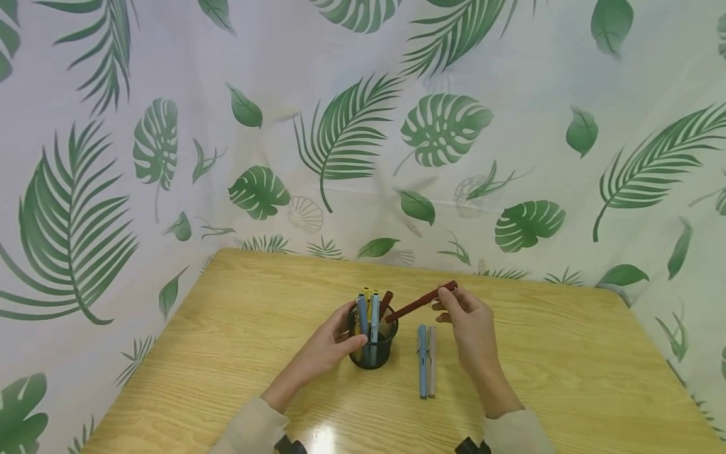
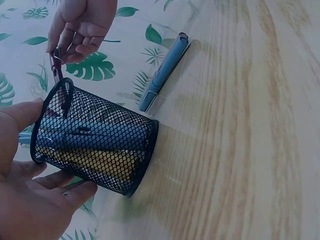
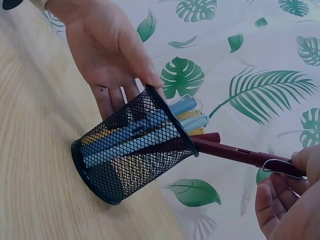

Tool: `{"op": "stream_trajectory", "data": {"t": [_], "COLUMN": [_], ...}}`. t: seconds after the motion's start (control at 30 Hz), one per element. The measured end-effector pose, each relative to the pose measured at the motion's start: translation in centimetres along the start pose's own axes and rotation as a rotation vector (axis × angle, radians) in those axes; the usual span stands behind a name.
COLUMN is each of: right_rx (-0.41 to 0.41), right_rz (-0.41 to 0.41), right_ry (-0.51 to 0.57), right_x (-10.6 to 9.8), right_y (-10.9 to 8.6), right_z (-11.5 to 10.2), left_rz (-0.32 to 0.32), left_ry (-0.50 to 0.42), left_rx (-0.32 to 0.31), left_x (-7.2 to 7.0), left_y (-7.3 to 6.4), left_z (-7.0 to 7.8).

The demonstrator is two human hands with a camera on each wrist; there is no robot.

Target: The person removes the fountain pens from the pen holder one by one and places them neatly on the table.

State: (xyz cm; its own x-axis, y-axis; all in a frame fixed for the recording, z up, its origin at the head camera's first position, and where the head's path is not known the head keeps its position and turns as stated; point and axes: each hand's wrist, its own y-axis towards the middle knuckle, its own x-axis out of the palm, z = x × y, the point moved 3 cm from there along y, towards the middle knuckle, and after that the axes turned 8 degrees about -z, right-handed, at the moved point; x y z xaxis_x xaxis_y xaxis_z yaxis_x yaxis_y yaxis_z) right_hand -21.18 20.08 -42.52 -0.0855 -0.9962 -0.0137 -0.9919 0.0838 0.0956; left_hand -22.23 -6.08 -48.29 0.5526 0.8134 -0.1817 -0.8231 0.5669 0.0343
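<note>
A black mesh pen holder (image 1: 379, 353) stands on the table with blue, yellow and dark red pens inside. My left hand (image 1: 329, 340) holds it from the left, thumb at the rim and fingers around the far side. On the other side, my right hand (image 1: 471, 321) pinches a dark red pen (image 3: 235, 152) by its clip end. That pen slants down to the left, its lower end at the holder's rim. Another dark red pen (image 1: 386, 300) leans within the holder, beside a light blue pen (image 3: 195, 122) and yellow ones.
To the right of the holder, a blue pen (image 1: 422, 366) and a pale pinkish pen (image 1: 433, 366) lie side by side on the wooden table (image 1: 244, 302). A leaf-patterned cloth (image 1: 363, 208) hangs behind the table and along its sides.
</note>
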Motion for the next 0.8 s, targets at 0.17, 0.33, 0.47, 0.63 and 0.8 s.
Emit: {"op": "stream_trajectory", "data": {"t": [0.17,0.33,0.47,0.63,0.8], "right_rx": [0.004,0.008,0.014,0.029,0.022], "right_rz": [-0.014,-0.02,-0.019,-0.021,-0.011], "right_ry": [0.044,0.05,0.045,0.059,0.16], "right_x": [-0.2,-0.5,-0.9,-1.6,-2.9], "right_y": [0.0,-0.1,-0.2,-0.3,-0.5], "right_z": [0.0,-0.1,-0.4,-0.8,-1.1], "left_rz": [0.006,0.021,0.034,0.043,0.057], "left_ry": [0.024,0.035,0.042,0.039,0.038], "left_rx": [-0.002,0.001,0.001,-0.001,-0.012], "left_x": [0.1,0.1,0.0,0.0,0.3], "left_y": [-0.1,-0.1,0.1,0.1,0.0], "left_z": [0.1,0.1,-0.1,-0.2,-0.3]}}
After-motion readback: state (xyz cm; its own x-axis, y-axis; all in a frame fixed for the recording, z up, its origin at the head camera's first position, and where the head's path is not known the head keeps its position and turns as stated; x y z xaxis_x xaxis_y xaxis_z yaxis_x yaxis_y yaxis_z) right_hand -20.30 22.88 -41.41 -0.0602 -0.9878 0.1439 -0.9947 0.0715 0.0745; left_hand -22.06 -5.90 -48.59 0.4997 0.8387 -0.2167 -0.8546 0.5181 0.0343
